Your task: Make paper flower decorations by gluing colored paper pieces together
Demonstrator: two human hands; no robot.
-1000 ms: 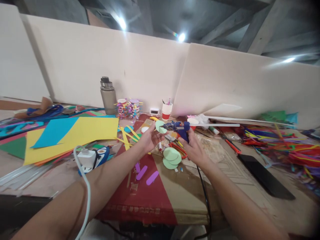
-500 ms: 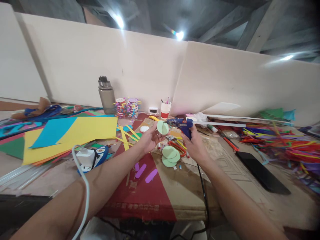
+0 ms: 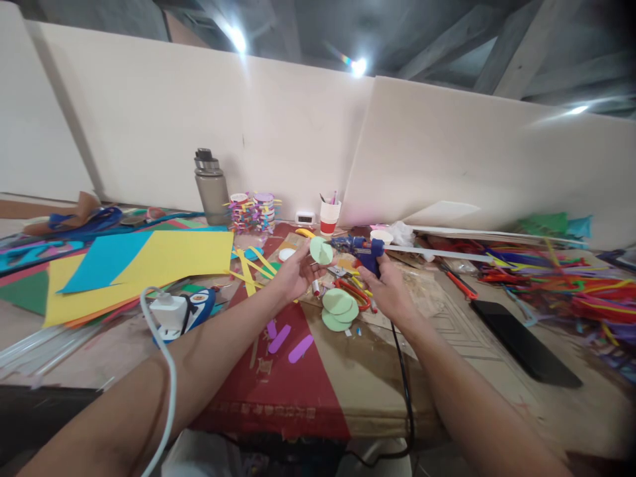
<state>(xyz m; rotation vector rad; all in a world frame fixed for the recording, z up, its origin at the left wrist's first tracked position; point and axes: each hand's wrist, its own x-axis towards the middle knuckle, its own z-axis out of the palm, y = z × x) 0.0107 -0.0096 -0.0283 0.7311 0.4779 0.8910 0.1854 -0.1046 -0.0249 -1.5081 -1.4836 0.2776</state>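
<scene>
Between the fingers of my left hand (image 3: 295, 275) is a pale green paper disc (image 3: 320, 250), held up above the cardboard. My right hand (image 3: 392, 285) is wrapped round the handle of a blue glue gun (image 3: 368, 249). A long white glue stick (image 3: 437, 252) sticks out of its back toward the right. The gun's nozzle points left and is at or close to the disc's right edge; I cannot tell if they touch. Below, several more green paper discs (image 3: 340, 309) lie overlapping. Purple paper strips (image 3: 301, 348) rest on the red cardboard nearer to me.
Orange-handled scissors (image 3: 355, 293) lie behind the discs. A black phone (image 3: 524, 343) and a heap of colourful strips (image 3: 571, 285) are on the right. Coloured sheets (image 3: 173, 255), a power strip (image 3: 199, 308) and a bottle (image 3: 211, 189) stand left. A white cable (image 3: 171, 377) crosses my left forearm.
The disc and my left hand have shifted slightly left. The glue gun has tilted a little, its glue stick now lower at the right end. Both hands keep their hold.
</scene>
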